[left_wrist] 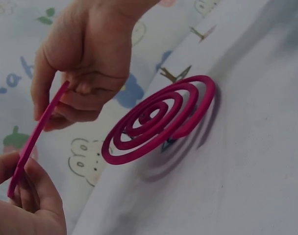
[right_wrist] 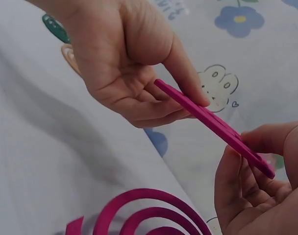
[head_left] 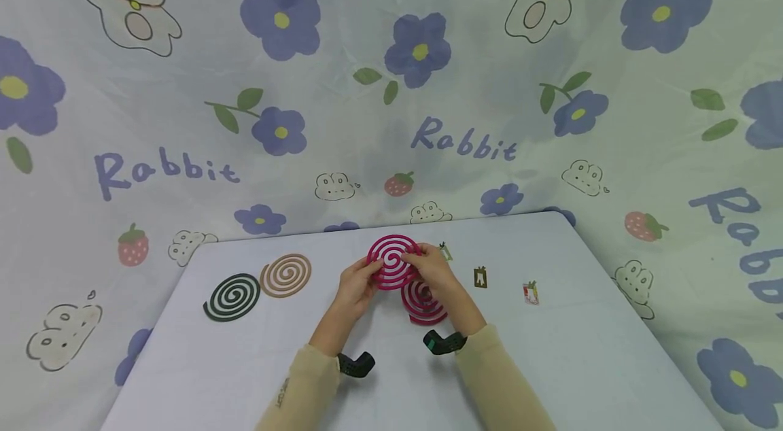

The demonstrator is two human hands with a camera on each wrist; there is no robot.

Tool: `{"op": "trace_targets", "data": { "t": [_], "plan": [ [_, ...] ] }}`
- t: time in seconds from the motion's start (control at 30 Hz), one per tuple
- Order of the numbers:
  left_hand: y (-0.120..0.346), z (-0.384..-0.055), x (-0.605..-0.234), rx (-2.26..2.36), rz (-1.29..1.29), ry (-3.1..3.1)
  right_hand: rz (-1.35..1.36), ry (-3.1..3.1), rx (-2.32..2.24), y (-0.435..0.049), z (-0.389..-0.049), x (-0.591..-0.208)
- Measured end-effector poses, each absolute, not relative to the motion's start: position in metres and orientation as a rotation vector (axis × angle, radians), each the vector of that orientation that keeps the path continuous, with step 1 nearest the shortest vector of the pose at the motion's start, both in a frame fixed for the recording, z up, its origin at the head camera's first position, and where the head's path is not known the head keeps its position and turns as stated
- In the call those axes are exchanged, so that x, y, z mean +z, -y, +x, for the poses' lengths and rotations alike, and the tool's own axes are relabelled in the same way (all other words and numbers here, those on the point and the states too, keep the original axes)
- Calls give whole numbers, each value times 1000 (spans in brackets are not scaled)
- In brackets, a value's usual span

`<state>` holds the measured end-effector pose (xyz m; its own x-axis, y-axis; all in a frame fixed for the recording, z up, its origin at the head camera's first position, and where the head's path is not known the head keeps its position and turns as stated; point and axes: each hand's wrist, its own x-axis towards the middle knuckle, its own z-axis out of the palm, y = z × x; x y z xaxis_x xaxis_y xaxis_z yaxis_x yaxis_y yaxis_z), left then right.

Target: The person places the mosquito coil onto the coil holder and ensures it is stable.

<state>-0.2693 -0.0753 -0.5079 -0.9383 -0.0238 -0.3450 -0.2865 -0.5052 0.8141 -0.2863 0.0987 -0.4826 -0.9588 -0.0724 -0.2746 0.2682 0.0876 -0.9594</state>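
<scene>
Between both hands a pink mosquito coil (right_wrist: 212,124) is held up, tilted, above the white table. My left hand (head_left: 356,287) pinches its left edge between thumb and fingers. On the opposite side my right hand (head_left: 437,274) grips it, the thumb on the face towards me and the fingers behind. Lower down and partly covered by the right hand is a second pink mosquito coil (head_left: 422,319). In the left wrist view this coil sits raised over the cloth, its shadow beneath it and a small pointed metal piece (left_wrist: 169,145) showing under its rim.
To the left lie a dark green mosquito coil (head_left: 232,298) and a tan mosquito coil (head_left: 285,276), side by side. Small flat metal stands are spread on the right: a greenish one (head_left: 446,254), a gold-brown one (head_left: 480,270) and a shiny one (head_left: 531,298). A printed curtain (head_left: 355,111) hangs behind the table.
</scene>
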Motion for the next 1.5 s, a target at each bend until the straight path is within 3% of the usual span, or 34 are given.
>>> {"op": "trace_targets", "data": {
  "t": [0.97,1.5],
  "plan": [
    [64,-293,-475,2324,-412,-1574,151,-2125,-1884,-123,-302,-462],
    [52,-325,-436,2285,-316,-1605,149,-2007,-1946,-139,-330,-422]
  ]
}}
